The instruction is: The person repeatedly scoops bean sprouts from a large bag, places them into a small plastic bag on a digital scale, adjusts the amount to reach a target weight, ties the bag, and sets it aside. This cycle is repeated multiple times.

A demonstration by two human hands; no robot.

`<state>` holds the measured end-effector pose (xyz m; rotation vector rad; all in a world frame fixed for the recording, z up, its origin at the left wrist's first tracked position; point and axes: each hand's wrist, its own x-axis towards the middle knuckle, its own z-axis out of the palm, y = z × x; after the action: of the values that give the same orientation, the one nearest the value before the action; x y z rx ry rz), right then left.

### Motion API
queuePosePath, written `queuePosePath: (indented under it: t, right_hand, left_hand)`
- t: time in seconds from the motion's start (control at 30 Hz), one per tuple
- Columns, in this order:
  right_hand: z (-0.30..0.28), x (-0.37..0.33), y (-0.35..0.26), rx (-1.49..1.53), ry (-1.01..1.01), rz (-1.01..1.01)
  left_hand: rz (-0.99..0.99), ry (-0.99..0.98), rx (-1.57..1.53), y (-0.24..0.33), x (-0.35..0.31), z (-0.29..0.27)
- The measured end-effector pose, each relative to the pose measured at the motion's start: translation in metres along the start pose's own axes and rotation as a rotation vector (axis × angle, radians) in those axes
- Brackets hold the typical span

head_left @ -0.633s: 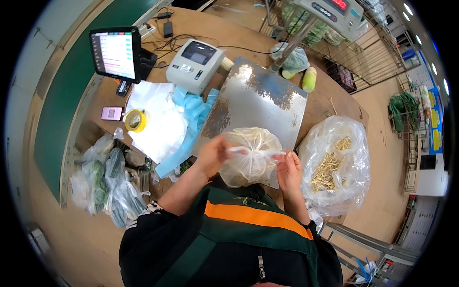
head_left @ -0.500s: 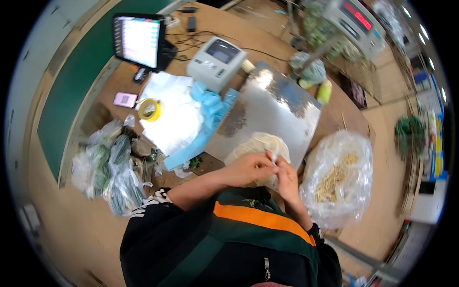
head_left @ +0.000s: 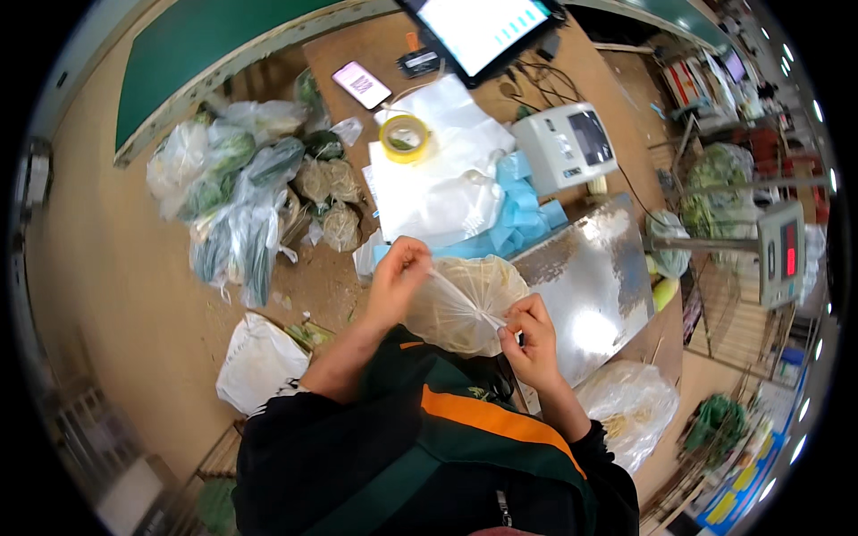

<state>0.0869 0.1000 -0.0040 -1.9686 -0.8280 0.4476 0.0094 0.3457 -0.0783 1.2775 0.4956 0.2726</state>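
A clear plastic bag [head_left: 460, 313] with pale contents hangs between my hands at the near edge of the table. Its gathered neck is twisted, with creases fanning out from it. My left hand [head_left: 399, 272] pinches a drawn-out end of the plastic at the bag's left side. On the other side, my right hand [head_left: 529, 335] pinches the neck between thumb and fingers. Just beyond the bag lies the metal scale plate [head_left: 559, 263], worn and shiny. What exactly the bag contains is hard to make out through the plastic.
White sheets [head_left: 438, 170] lie under a yellow tape roll [head_left: 404, 138], beside blue plastic [head_left: 523, 210]. A label printer [head_left: 565, 147], phone [head_left: 362, 85] and screen [head_left: 483, 31] stand farther back. Bagged vegetables [head_left: 237, 192] crowd the left; a large clear bag [head_left: 630, 411] sits at right.
My hands, together before, are now apart, with the left pulling plastic out to the left. The view has turned leftward, showing more of the bagged vegetables and a white bag.
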Motion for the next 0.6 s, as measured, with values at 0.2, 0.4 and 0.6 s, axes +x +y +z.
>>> queuePosePath:
  t: [0.2,0.4,0.6]
  right_hand:
    - [0.059,0.108,-0.02,0.142,-0.321,-0.219]
    - [0.078,0.204,0.153,-0.535,0.188,0.017]
    - [0.054,0.232,0.186,-0.861,-0.185,0.423]
  left_hand:
    - [0.603,-0.17,1.017,-0.002,-0.024,-0.068]
    - [0.12,0.457,0.811,-0.036,-0.023,-0.158]
    - [0.253,0.977,1.013,-0.087,0.07,-0.229]
